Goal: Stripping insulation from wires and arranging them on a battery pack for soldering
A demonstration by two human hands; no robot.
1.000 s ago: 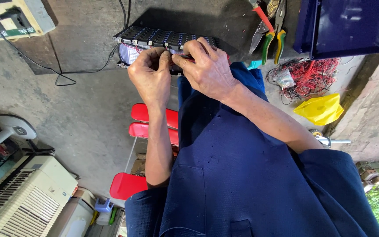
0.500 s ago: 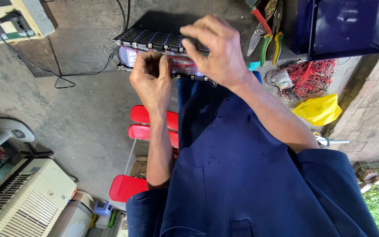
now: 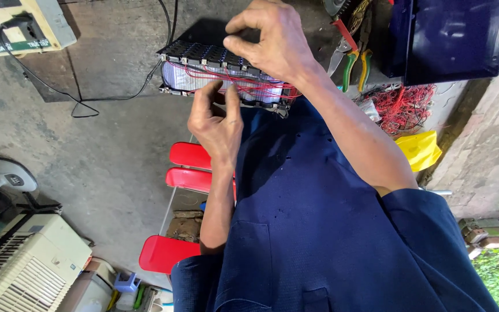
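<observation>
A battery pack [image 3: 203, 72] of several cells in black holders, laced with thin red wires [image 3: 249, 86], lies on the concrete floor in front of me. My right hand [image 3: 275, 43] reaches over its top, fingers bent and gripping its upper right part. My left hand [image 3: 215, 121] is at the pack's near side, thumb and forefinger raised and slightly apart, their tips touching the red wires. I cannot see anything held between them. My dark blue shirt [image 3: 330, 231] fills the lower right.
A cream socket box [image 3: 24, 26] with a black cable [image 3: 111, 95] sits top left. Pliers [image 3: 353, 58] with green and yellow handles, a dark blue box [image 3: 451, 34], tangled red wire [image 3: 402, 107] and a yellow bag [image 3: 420, 149] lie right. Red stools [image 3: 189, 156], a fan [image 3: 7, 179] and a white appliance [image 3: 24, 266] stand lower left.
My right hand has left the near side and moved up over the pack's top. My left hand has drawn slightly back toward me, its fingers loosening from the wires.
</observation>
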